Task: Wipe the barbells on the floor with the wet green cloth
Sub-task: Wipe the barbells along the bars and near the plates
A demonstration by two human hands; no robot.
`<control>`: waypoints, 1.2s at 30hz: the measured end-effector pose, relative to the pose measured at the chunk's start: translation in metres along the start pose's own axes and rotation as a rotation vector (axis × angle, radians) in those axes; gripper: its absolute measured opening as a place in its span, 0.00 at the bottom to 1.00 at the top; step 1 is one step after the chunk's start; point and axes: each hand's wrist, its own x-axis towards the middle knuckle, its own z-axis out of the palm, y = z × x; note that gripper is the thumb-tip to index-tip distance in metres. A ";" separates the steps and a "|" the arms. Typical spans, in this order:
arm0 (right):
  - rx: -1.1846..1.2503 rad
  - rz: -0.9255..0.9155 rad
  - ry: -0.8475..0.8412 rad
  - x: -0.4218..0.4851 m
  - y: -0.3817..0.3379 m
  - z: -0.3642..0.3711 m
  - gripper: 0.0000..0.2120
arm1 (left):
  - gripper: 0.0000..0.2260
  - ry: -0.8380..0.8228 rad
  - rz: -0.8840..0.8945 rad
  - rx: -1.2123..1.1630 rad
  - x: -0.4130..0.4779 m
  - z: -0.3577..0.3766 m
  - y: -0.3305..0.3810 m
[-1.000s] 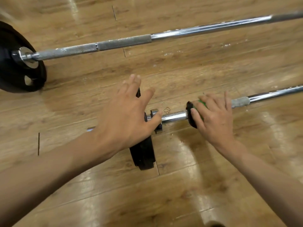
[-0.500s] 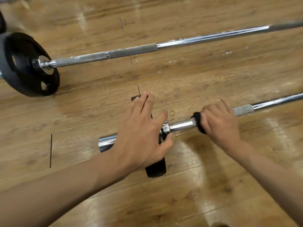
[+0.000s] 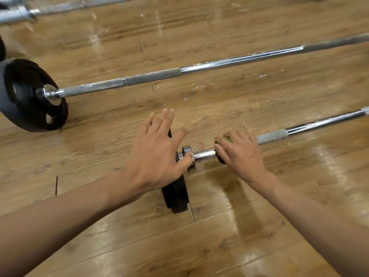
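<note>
Nearest, on the wooden floor, stands the black plate of the near barbell. The left hand lies over the plate's top with its fingers straight and slightly spread, the thumb against the chrome collar. It steadies rather than grips.

Just right of the collar, the right hand is curled over the shaft, holding the cloth wrapped round it. Only a sliver of green shows past the knuckles. A dark edge shows at the hand's left side, and whether that is more cloth I cannot tell. Beyond the hand the shaft runs right and away through a grey knurled patch to smooth chrome.

The barbell is likely heavy and stiff, and free to roll on its plate, so bracing at the plate and collar looks sensible. The cloth is soft and wet and should mould round the shaft. It will probably glide on the chrome and drag on the knurl, so a full wrap-round grip suits better than a flat palm.

Farther off, well apart, lies the far barbell, its large plate at the left. More bars lie at the far left edge.
</note>
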 end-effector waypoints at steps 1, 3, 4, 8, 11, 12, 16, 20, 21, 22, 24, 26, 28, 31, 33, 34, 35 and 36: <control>-0.040 0.059 0.007 -0.004 0.020 -0.003 0.19 | 0.29 0.033 0.058 0.057 0.001 0.000 0.000; -0.068 0.184 0.003 -0.010 0.046 -0.005 0.18 | 0.28 0.053 0.205 0.150 -0.002 0.004 0.001; -0.045 0.254 0.008 -0.010 0.047 -0.003 0.18 | 0.28 0.051 0.272 0.174 -0.003 0.008 0.002; 0.100 0.458 0.100 0.012 -0.001 0.010 0.17 | 0.26 0.055 0.305 0.170 0.006 0.011 -0.002; 0.218 0.193 0.066 0.022 -0.047 0.018 0.15 | 0.26 0.058 0.290 0.160 0.019 0.009 -0.013; 0.245 0.079 0.047 0.023 -0.053 0.020 0.15 | 0.25 0.066 0.289 0.157 0.022 0.007 -0.018; 0.078 -0.004 0.046 0.022 0.007 0.013 0.17 | 0.22 0.205 0.300 0.195 0.026 0.005 -0.029; -0.059 0.256 0.089 0.008 0.066 0.012 0.18 | 0.28 0.132 0.255 0.125 0.024 0.013 -0.032; -0.028 0.337 0.108 0.013 0.059 0.017 0.17 | 0.30 0.118 0.248 0.129 0.028 0.013 -0.035; 0.017 0.418 0.130 0.020 0.045 0.021 0.16 | 0.30 0.110 0.243 0.131 0.033 0.012 -0.038; 0.096 0.456 0.168 0.033 0.010 0.028 0.15 | 0.30 0.099 0.209 0.097 0.045 0.008 -0.044; 0.144 0.319 0.162 0.045 -0.026 0.034 0.14 | 0.30 0.100 0.151 0.076 0.056 0.004 -0.050; 0.181 0.169 0.129 0.056 -0.047 0.039 0.12 | 0.31 0.132 0.097 0.120 0.062 0.001 -0.051; 0.055 0.020 0.097 0.059 -0.014 0.039 0.15 | 0.31 0.185 0.067 0.126 0.056 0.007 -0.040; -0.026 0.080 0.096 0.043 0.033 0.034 0.18 | 0.31 0.190 0.091 0.138 0.049 0.017 -0.034; -0.049 0.140 0.107 0.034 0.054 0.031 0.18 | 0.30 0.199 0.097 0.135 0.050 0.020 -0.036; -0.060 0.209 0.120 0.029 0.067 0.030 0.19 | 0.28 0.212 0.099 0.123 0.053 0.021 -0.039; -0.056 0.283 0.135 0.028 0.072 0.032 0.18 | 0.28 0.225 0.098 0.105 0.059 0.022 -0.042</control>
